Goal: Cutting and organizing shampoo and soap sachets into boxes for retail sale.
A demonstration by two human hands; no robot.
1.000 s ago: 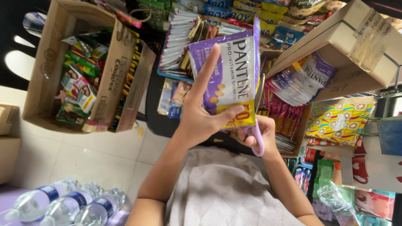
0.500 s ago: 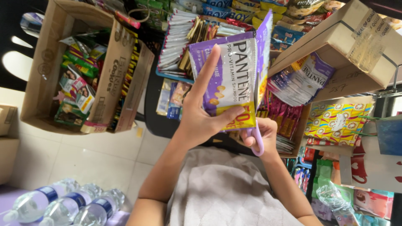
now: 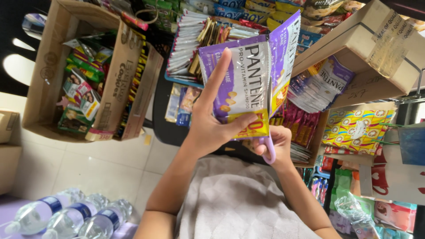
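My left hand (image 3: pixel 211 128) grips a purple and white shampoo sachet (image 3: pixel 241 79) from the front, with the index finger stretched up across it and the thumb on its yellow lower band. A second sachet (image 3: pixel 284 53) of the same strip hangs off its right edge, angled away. Just below the sachets, my right hand (image 3: pixel 278 142) is closed on lilac-handled scissors (image 3: pixel 269 154). The blades are hidden behind the sachets. A grey cloth (image 3: pixel 230 199) covers my lap under both arms.
An open cardboard box of snack packets (image 3: pixel 84 88) stands at the left, and a blue tray of sachets (image 3: pixel 195 44) behind my hands. Tilted cardboard boxes (image 3: pixel 367 48) and yellow patterned packets (image 3: pixel 354 128) are at the right. Water bottles (image 3: pixel 66 219) lie at the bottom left.
The right-hand sachet has swung outward from the one my left hand holds, showing more of its face. Both hands stay nearly in place.
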